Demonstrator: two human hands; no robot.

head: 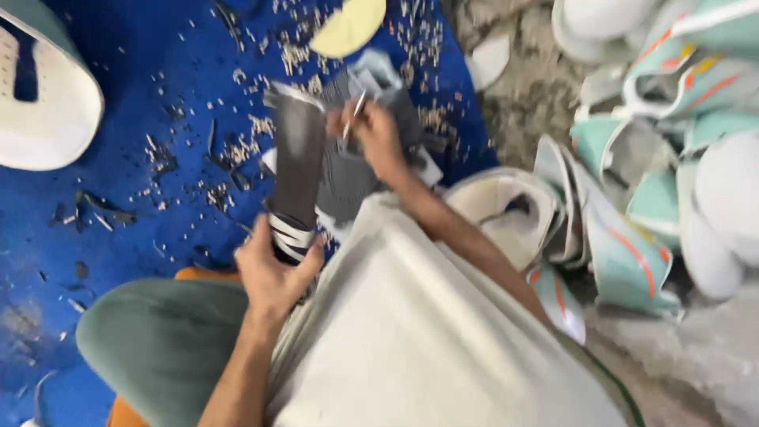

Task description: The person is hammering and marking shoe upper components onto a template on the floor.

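My left hand (273, 273) grips the lower, striped end of a grey knit shoe upper (299, 162) that stands up over my lap. My right hand (371, 134) is closed around a thin metal tool (353, 113), held at the upper's far edge. A second grey fabric piece (348, 182) lies folded behind the upper. The picture is blurred, so I cannot tell whether the tool's tip touches the fabric.
A blue mat (118, 198) strewn with small scraps covers the floor. A white shoe sole (47, 111) lies at the far left and a yellow insole piece (348, 28) at the top. A heap of teal and white shoe parts (632, 237) fills the right.
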